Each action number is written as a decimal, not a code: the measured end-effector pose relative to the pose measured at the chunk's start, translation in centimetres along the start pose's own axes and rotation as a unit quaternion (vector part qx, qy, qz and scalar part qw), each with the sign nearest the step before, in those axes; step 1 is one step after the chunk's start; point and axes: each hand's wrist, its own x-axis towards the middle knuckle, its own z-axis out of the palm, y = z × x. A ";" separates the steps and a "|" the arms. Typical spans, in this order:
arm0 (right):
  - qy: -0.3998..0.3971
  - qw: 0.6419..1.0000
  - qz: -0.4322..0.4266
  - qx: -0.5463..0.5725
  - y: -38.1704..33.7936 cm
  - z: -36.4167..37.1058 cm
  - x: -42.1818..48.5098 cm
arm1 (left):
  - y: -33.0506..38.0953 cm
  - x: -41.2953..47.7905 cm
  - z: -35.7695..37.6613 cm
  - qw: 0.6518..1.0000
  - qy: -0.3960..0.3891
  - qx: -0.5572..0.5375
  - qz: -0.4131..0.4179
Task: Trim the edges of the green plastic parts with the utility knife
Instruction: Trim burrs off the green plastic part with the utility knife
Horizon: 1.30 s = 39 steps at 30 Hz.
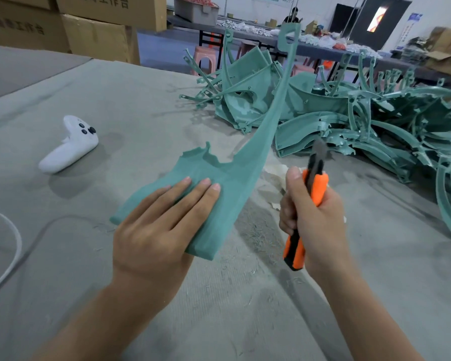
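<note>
The green plastic part [214,183] is steadied at centre under the flat, straight fingers of the left hand [156,230], seemingly so its ragged edge at 12 o'clock is offered for trimming. The utility knife [316,182] is gripped by the curled right hand [313,220] at 3 o'clock, its blade raised clear. The left thumb is hidden beneath; the blade tip is blurred.

White controller [69,145] on grey table [115,100] — cable [12,246], cardboard boxes [94,35] behind
</note>
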 end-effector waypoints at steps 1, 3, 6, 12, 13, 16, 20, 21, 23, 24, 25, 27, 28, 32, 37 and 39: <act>-0.011 0.996 -0.041 -0.073 0.1 0.2 -0.2 | 0.1 0.0 0.0 1.000 0.002 -0.014 -0.013; -0.033 0.971 -0.127 -0.202 0.4 0.7 -0.5 | 0.2 0.1 -0.1 0.999 0.005 -0.031 -0.033; -0.061 0.939 -0.190 -0.281 0.8 1.1 -1.1 | 0.3 0.1 -0.1 0.997 0.010 -0.043 -0.058; -0.071 0.914 -0.197 -0.347 1.0 1.5 -1.4 | 0.4 0.0 0.4 0.991 0.045 -0.079 -0.098; -0.072 0.914 -0.196 -0.348 0.9 1.5 -1.4 | 0.5 0.0 0.4 0.990 0.042 -0.082 -0.104; -0.071 0.913 -0.193 -0.352 0.9 1.6 -1.4 | 0.5 0.1 0.3 0.989 0.019 -0.082 -0.121; -0.055 0.910 -0.199 -0.358 1.0 1.8 -1.5 | 0.9 0.1 0.3 0.982 0.014 -0.121 -0.144; -0.052 0.910 -0.203 -0.357 1.0 1.8 -1.5 | 1.0 0.3 0.2 0.979 0.014 -0.133 -0.154; -0.048 0.911 -0.208 -0.353 1.0 1.8 -1.6 | 1.4 0.4 0.1 0.975 0.015 -0.149 -0.166; -0.048 0.912 -0.209 -0.350 1.0 1.8 -1.6 | 1.6 0.5 0.0 0.973 0.017 -0.154 -0.169; -0.046 0.913 -0.210 -0.348 1.0 1.8 -1.6 | 1.8 0.6 -0.1 0.972 0.018 -0.157 -0.172; -0.043 0.913 -0.211 -0.347 1.0 1.8 -1.6 | 2.0 0.7 -0.2 0.969 0.018 -0.168 -0.178; -0.041 0.912 -0.213 -0.348 1.0 1.8 -1.6 | 2.0 0.8 -0.2 0.968 0.017 -0.175 -0.182; -0.033 0.908 -0.222 -0.353 1.1 1.9 -1.6 | 2.0 0.7 -0.2 0.963 0.008 -0.190 -0.191; -0.029 0.914 -0.226 -0.335 1.3 1.8 -1.5 | 1.9 0.5 0.1 0.962 0.002 -0.191 -0.195; -0.028 0.915 -0.227 -0.332 1.3 1.8 -1.5 | 1.9 0.6 -0.1 0.964 0.004 -0.189 -0.186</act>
